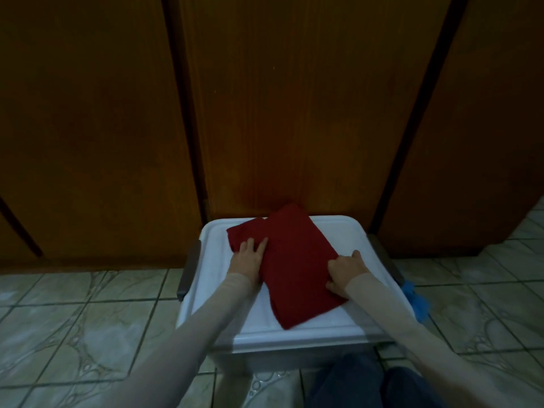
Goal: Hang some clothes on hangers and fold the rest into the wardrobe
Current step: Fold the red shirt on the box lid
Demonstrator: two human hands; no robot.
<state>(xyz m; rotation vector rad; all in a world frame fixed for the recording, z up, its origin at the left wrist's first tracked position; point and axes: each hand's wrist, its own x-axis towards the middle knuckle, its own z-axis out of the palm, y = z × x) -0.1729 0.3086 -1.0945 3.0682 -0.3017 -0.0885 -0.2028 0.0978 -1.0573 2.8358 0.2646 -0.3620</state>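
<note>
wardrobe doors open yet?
No: the wooden wardrobe doors stand closed behind the white bin, where both hands fold the red garment.

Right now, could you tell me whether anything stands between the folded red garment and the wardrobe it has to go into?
Yes. The brown wooden wardrobe doors directly behind the white storage box are closed. The red garment lies folded on the box lid, the left hand resting flat on it and the right hand gripping its edge.

A folded red garment [297,266] lies on the white lid of a storage box [223,290] before closed wooden wardrobe doors [294,98], the left hand [248,254] pressing flat on it, the right hand [344,273] pinching its edge.
</note>
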